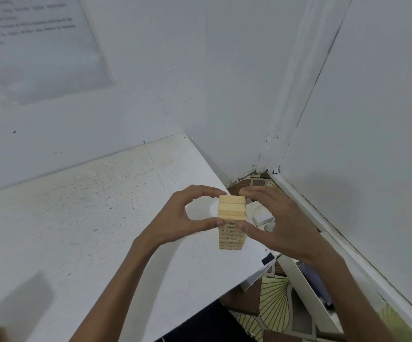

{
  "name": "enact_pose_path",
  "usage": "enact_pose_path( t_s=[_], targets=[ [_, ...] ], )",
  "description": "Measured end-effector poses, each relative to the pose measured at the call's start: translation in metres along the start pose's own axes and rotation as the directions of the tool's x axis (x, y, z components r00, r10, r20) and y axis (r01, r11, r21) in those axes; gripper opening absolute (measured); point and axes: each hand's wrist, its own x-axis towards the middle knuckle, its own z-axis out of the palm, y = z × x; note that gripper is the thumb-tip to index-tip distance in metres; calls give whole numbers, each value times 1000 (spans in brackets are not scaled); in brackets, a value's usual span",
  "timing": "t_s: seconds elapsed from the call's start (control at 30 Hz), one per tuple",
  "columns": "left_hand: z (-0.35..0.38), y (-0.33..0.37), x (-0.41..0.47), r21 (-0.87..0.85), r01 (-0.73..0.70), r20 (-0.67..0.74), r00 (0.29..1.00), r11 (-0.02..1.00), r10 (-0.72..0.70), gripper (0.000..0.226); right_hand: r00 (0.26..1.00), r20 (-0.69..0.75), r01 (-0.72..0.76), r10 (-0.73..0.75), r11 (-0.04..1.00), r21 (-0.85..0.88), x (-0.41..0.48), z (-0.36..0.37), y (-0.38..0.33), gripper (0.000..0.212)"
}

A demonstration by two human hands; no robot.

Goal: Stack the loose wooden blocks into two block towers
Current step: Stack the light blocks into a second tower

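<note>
My left hand [187, 213] and right hand [274, 218] pinch the top of the block tower [232, 223] near the table [101, 206] edge; uneven pressure could topple it floorward.

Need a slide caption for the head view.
Left hand and right hand grip the top of a wooden block tower on a white table.
</note>
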Motion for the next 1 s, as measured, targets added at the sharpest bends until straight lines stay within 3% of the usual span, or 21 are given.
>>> enact_pose_path(
  t_s=[0.47, 0.77, 1.0],
  targets=[
    [-13, 13, -13, 41, 28, -38, 999, 999, -26, 59, 1000, 16, 6, -5, 998, -69, -3, -12, -18, 79],
    [-44, 59, -74, 216, 44, -185, 983, 975, -3, 47, 973, -29, 224, -228, 968, -113, 8, -23, -87, 72],
    [-70, 95, -169, 341, 162, -368, 930, 926, -27, 51, 918, 97, 391, -385, 919, -53, 18, 5, -163, 68]
  ],
)
